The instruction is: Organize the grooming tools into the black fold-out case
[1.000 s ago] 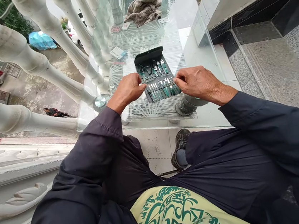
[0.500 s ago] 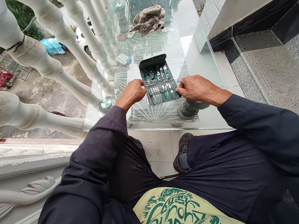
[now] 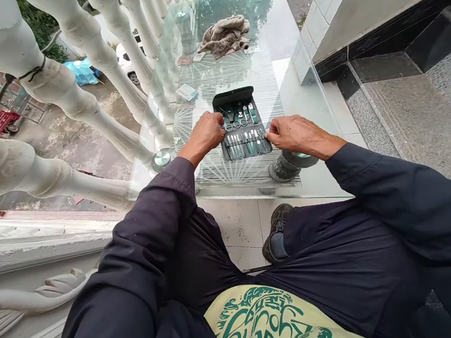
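Note:
A black manicure case lies open on the glass table, with small scissors in its far half and several green and steel tools in its near half. My left hand rests at the case's left edge, fingers curled, fingertips at the scissors row. At the near right corner of the case, my right hand has its fingers pinched together on the edge. What my left fingertips grip, if anything, is hidden.
A crumpled grey-brown cloth lies at the table's far end. A small white packet sits left of the case. White balusters run along the left. A tiled step and wall rise to the right. My dark shoe shows under the glass.
My left hand has moved forward along the case's left edge to the scissors row. My right hand has stayed at the near right corner. The camera has tilted slightly.

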`<state>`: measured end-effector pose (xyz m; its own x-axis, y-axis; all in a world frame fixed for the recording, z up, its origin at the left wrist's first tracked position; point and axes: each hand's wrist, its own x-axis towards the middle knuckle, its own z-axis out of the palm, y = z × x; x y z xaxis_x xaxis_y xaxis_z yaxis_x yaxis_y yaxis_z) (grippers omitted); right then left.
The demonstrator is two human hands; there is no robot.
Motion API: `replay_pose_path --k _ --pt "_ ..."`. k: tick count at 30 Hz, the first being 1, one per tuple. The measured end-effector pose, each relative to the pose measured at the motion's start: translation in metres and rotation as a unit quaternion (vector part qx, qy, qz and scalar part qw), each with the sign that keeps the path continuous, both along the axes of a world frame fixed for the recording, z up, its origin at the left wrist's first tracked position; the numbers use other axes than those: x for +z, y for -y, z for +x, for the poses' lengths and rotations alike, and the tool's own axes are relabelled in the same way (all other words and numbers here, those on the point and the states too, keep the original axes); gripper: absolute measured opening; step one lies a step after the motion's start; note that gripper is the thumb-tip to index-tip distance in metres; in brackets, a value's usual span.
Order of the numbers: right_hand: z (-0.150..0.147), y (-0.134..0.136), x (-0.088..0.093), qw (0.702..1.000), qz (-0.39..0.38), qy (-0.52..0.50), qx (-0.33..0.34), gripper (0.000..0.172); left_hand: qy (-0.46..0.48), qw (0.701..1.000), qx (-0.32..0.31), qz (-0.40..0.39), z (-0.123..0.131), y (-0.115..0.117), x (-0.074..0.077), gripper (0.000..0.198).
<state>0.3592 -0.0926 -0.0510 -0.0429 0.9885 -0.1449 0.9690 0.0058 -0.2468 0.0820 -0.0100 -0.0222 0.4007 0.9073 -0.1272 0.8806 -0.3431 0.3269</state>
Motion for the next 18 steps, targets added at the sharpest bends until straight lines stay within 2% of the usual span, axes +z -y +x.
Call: replay_pose_path --k 6,11,18 --pt "0.000 0.004 -0.001 0.999 0.010 0.006 0.034 0.022 -0.069 0.993 -0.090 0.013 0.001 0.005 0.008 0.031" --pt "0.001 0.005 0.001 0.999 0.008 0.012 0.050 0.022 -0.089 0.990 -0.105 0.020 0.002 0.004 0.010 0.037" --pt "0.005 0.004 -0.006 0.998 0.015 -0.005 0.061 0.017 -0.120 0.983 -0.135 0.017 0.008 0.006 0.021 0.037"
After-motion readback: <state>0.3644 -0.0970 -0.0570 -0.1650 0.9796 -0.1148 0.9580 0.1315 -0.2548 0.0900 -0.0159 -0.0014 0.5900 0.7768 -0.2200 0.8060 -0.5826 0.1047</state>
